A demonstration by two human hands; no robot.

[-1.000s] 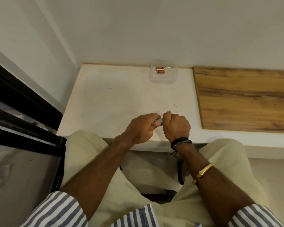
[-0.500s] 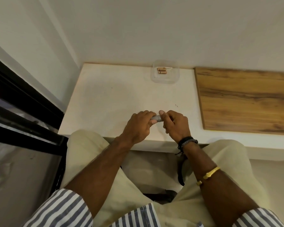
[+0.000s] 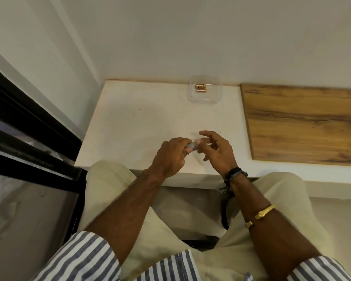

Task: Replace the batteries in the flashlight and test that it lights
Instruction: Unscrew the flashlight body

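My left hand [image 3: 170, 157] is clamping the flashlight [image 3: 191, 147] steady for my right hand [image 3: 218, 153], splayed loose, at three o'clock.

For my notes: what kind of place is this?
Likely a room indoors, perhaps a home: a white ledge in a wall corner, a wooden board on it, a black window frame.

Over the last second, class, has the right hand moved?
Yes. The right hand keeps its distance from the board, but its fingers have uncurled from the flashlight, spreading toward the tray.
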